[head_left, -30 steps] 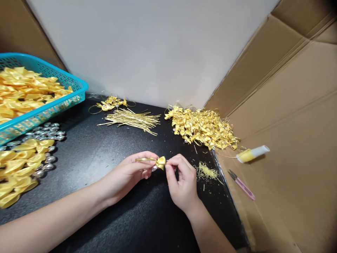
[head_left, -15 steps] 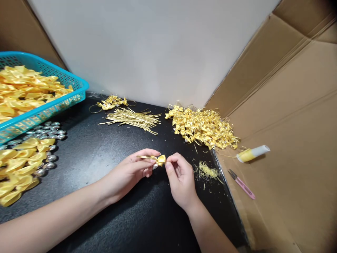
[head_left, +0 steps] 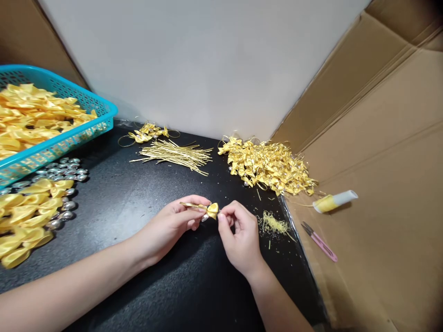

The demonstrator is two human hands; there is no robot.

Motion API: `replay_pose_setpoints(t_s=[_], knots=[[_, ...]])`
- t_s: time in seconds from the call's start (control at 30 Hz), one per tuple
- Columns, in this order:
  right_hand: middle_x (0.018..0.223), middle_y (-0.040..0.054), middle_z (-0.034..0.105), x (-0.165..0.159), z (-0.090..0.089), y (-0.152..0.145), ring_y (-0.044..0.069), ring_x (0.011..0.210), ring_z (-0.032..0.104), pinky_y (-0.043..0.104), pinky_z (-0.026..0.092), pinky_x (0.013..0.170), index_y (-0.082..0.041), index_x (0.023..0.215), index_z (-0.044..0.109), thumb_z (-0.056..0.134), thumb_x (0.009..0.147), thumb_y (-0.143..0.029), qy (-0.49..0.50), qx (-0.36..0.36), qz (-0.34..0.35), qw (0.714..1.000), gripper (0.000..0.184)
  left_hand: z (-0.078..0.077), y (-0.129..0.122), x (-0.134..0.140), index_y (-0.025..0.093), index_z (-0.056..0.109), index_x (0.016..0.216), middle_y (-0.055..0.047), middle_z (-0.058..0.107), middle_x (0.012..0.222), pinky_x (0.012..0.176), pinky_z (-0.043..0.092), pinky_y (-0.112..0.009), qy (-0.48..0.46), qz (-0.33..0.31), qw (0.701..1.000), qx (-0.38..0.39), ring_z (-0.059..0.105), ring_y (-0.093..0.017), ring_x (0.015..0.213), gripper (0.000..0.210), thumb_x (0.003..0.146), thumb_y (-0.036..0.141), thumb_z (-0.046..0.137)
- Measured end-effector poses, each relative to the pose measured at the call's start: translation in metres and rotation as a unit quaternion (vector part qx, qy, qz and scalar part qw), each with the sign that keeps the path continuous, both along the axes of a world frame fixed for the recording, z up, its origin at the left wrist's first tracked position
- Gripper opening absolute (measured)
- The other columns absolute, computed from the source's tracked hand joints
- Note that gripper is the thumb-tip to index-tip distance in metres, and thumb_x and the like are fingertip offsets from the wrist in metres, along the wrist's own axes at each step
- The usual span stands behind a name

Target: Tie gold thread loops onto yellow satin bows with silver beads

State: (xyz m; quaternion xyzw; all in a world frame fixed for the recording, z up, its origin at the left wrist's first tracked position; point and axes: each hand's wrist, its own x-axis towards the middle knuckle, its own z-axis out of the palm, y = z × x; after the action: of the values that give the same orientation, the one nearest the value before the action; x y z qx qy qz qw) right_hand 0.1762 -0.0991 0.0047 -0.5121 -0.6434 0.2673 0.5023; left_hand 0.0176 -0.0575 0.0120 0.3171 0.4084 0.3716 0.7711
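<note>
My left hand [head_left: 175, 221] pinches a small yellow satin bow [head_left: 212, 210] between thumb and fingers above the black table. A gold cord [head_left: 190, 205] runs back from the bow across the left fingers, and part of a silver bead [head_left: 205, 217] shows under it. My right hand [head_left: 240, 235] is closed in a pinch right at the bow's right edge. What its fingertips grip is too small to make out. Beyond both hands lies a bundle of cut gold cords [head_left: 176, 156]. Past the right hand is a heap of finished-looking bows with cord loops [head_left: 270, 166].
A turquoise basket [head_left: 104, 121] of yellow bows stands at left. Before it lie loose bows [head_left: 31, 214] and silver beads [head_left: 69, 205]. At right are thread scraps [head_left: 275, 223], a yellow thread spool [head_left: 334, 201] and pink thread snips [head_left: 320, 242]. A few looped bows [head_left: 148, 133] sit at the back.
Both hands keep nearly the same hold on the bow. The right hand has shifted very slightly to the right, and the whole view has moved a little.
</note>
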Motion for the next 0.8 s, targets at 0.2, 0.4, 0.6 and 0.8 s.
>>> replay_pose_setpoints(t_s=[0.2, 0.4, 0.6, 0.8], knots=[[0.067, -0.0039, 0.048, 0.0006, -0.0002, -0.0002, 0.009, 0.06, 0.045, 0.022, 0.037, 0.057, -0.019, 0.071, 0.051, 0.052, 0.083, -0.009, 0.001, -0.005, 0.002, 1.0, 0.016, -0.0018, 0.0, 0.0, 0.018, 0.073, 0.08, 0.0, 0.067, 0.066, 0.058, 0.037, -0.022, -0.005, -0.002, 1.0, -0.011, 0.049, -0.01, 0.06, 0.028, 0.058, 0.029, 0.087], [0.067, -0.004, 0.048, 0.0016, 0.0016, -0.0003, 0.009, 0.059, 0.044, 0.022, 0.036, 0.056, -0.019, 0.069, 0.05, 0.051, 0.082, -0.009, -0.016, -0.006, 0.008, 1.0, 0.016, -0.0022, -0.0002, 0.0002, 0.017, 0.073, 0.079, 0.0, 0.067, 0.066, 0.058, 0.036, -0.022, 0.006, -0.004, 1.0, -0.001, 0.048, -0.01, 0.061, 0.026, 0.06, 0.029, 0.086], [0.066, -0.004, 0.047, 0.0023, 0.0034, 0.0001, 0.009, 0.059, 0.044, 0.022, 0.035, 0.057, -0.019, 0.069, 0.049, 0.051, 0.081, -0.008, -0.042, -0.001, 0.009, 0.999, 0.016, -0.0018, -0.0016, 0.0005, 0.017, 0.073, 0.079, 0.0, 0.066, 0.066, 0.059, 0.036, -0.022, 0.025, -0.001, 1.0, 0.009, 0.048, -0.01, 0.061, 0.025, 0.06, 0.029, 0.085], [0.067, -0.0037, 0.049, 0.0, 0.0019, -0.0015, 0.009, 0.059, 0.044, 0.022, 0.036, 0.057, -0.019, 0.07, 0.05, 0.051, 0.081, -0.008, -0.046, -0.006, 0.005, 0.999, 0.016, -0.0036, -0.0026, -0.0003, 0.018, 0.074, 0.079, -0.001, 0.068, 0.069, 0.059, 0.037, -0.022, 0.025, 0.005, 1.0, 0.008, 0.05, -0.01, 0.062, 0.025, 0.06, 0.029, 0.085]])
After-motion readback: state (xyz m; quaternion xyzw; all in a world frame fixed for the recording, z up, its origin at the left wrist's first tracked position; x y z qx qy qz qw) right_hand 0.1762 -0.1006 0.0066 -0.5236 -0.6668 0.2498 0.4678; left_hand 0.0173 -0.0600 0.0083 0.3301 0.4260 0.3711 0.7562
